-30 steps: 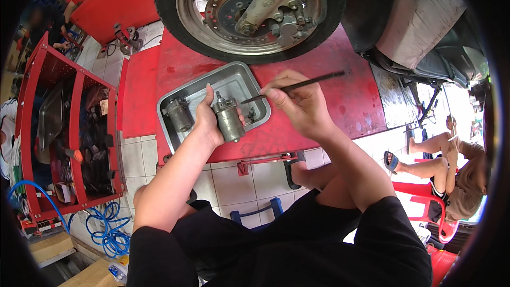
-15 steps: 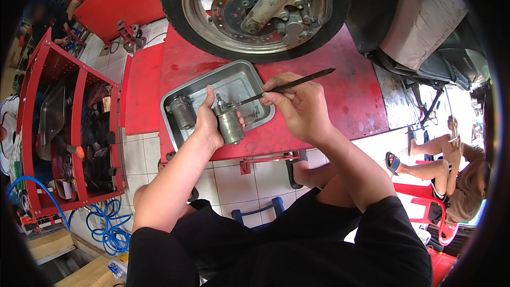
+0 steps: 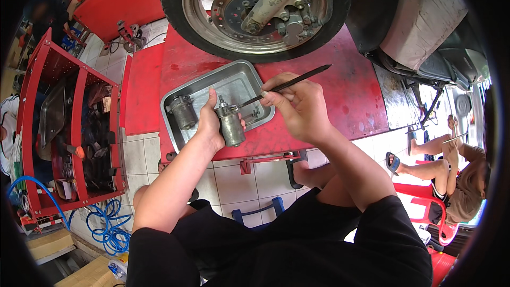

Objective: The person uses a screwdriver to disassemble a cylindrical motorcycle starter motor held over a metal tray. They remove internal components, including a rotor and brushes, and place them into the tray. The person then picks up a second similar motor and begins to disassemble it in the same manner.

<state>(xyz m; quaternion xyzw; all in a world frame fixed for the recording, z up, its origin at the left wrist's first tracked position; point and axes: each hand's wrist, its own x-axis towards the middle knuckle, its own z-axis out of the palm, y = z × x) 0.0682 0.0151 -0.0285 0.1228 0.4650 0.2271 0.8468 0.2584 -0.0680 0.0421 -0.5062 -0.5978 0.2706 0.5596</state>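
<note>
The left hand is wrapping around a small grey metal motor, a stubby cylinder with a dull, grimy surface, and holding it upright just over the near edge of a shallow metal tray. The right hand is pinching a thin dark rod, straight and pencil-like, with its lower tip resting at the top of the motor and its other end slanting up and away to the right. The tray is rectangular with rounded corners and a scuffed, oily shine, and it is sitting on a red tabletop whose paint is looking worn and stained. Inside the tray, a second grey cylinder is lying just left of the left hand, and some small parts, too small to make out, are resting near the right rim. A black rubber wheel with a metal brake disc is standing on the tabletop just behind the tray.
</note>
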